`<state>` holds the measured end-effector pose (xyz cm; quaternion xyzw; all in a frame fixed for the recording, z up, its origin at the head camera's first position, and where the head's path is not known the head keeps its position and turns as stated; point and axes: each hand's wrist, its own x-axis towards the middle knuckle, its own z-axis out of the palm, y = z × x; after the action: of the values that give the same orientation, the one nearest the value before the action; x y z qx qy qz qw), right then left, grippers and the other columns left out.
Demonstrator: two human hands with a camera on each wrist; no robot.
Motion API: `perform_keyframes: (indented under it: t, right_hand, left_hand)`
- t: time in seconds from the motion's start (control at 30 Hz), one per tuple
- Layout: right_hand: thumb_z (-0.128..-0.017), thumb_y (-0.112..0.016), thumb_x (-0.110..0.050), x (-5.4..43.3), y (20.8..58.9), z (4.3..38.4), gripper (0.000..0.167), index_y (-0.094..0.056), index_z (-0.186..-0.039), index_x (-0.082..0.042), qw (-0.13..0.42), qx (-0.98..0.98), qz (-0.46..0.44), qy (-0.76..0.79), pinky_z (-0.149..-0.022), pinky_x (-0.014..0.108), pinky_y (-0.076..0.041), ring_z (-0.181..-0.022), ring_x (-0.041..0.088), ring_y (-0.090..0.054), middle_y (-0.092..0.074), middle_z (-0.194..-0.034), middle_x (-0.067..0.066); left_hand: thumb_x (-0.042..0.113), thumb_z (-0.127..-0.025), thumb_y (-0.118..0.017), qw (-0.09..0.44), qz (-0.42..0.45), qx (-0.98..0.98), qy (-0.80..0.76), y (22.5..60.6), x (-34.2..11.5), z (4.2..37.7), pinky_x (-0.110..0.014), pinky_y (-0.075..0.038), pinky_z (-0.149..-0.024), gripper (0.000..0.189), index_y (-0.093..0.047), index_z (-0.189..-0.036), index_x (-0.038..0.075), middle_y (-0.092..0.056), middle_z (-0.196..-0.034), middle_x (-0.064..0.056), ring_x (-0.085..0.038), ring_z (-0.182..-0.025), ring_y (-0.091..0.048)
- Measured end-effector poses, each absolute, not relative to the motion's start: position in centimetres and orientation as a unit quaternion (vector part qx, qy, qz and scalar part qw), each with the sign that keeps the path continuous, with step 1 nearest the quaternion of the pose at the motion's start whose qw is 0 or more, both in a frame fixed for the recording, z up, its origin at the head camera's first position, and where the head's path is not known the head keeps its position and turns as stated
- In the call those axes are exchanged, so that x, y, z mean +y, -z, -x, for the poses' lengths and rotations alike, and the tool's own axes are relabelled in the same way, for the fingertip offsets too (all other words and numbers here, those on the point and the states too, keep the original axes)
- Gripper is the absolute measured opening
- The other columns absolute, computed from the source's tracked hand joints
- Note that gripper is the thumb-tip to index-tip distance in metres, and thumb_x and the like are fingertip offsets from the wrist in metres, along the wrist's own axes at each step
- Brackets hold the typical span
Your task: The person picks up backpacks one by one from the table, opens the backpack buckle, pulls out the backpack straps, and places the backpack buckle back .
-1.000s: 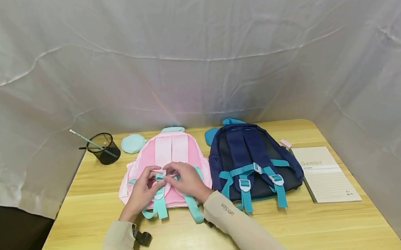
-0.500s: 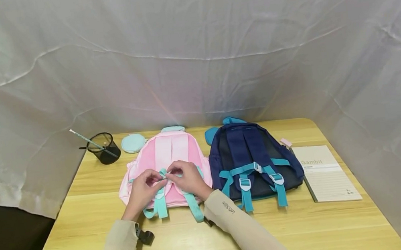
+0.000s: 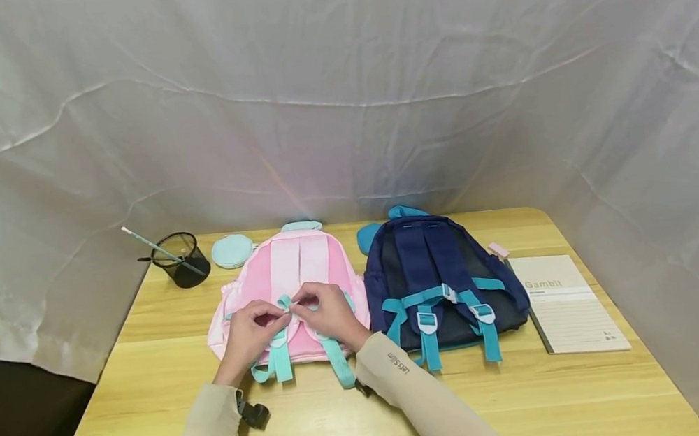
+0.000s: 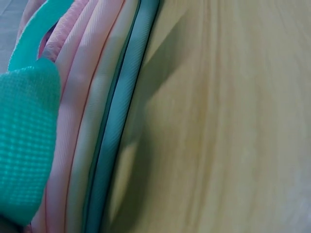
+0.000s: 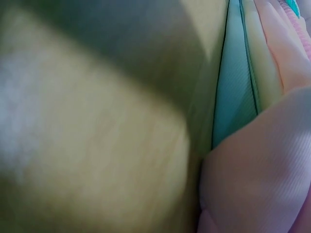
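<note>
In the head view a pink backpack (image 3: pixel 260 272) lies back panel up on the table. Over its lower half, my left hand (image 3: pixel 250 336) and right hand (image 3: pixel 330 312) meet fingertip to fingertip. Each pinches the teal chest strap (image 3: pixel 284 301) between thumb and fingers, and a small loop of it rises above the fingertips. The part at the join is mostly covered by the fingers. Two teal strap ends hang toward the front edge. The left wrist view has teal webbing (image 4: pixel 29 136) beside the backpack's layered edge; the right wrist view shows its pink side (image 5: pixel 262 165).
A navy backpack (image 3: pixel 416 257) with blue straps lies against the pink one on the right. Beyond it are a pink eraser (image 3: pixel 498 250) and a notebook (image 3: pixel 569 305). A black mesh pen holder (image 3: pixel 186 269) and a round pale blue pouch (image 3: pixel 232 250) stand at the back left.
The fingertips of both hands have come closer together, and the left hand has shifted slightly right and down. The strap loop now shows more above them. The backpacks stay in place.
</note>
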<state>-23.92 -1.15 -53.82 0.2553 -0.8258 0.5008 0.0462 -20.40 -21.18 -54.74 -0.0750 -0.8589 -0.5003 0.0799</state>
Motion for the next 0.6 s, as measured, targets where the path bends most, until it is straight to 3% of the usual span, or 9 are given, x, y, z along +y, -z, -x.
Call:
perform_keyframes:
  t: [0.4, 0.6]
  right_hand:
    - [-0.095, -0.077, -0.026, -1.0, 53.72, 23.99, 0.011, -0.077, -0.096, -0.016, 0.051, -0.813, -0.23, -0.532, -0.081, 0.023, -0.056, -0.086, 0.004, -0.069, -0.077, -0.093, -0.006]
    - [-0.094, -0.079, -0.022, -1.07, 53.55, 23.88, 0.006, -0.078, -0.097, -0.017, 0.047, -0.809, -0.235, -0.536, -0.082, 0.023, -0.057, -0.087, 0.004, -0.071, -0.077, -0.095, -0.005]
  left_hand:
    - [0.011, -0.084, -0.087, 0.077, 0.092, -0.861, 0.494, 54.68, -21.01, 20.5, -0.02, -0.048, -0.076, 0.009, -0.08, -0.086, 0.017, -0.074, -0.089, 0.001, -0.011, -0.086, -0.059]
    - [0.017, -0.087, -0.085, 0.078, 0.083, -0.861, 0.496, 54.69, -21.03, 20.39, -0.021, -0.049, -0.072, 0.01, -0.076, -0.093, 0.016, -0.071, -0.092, -0.001, -0.012, -0.079, -0.059]
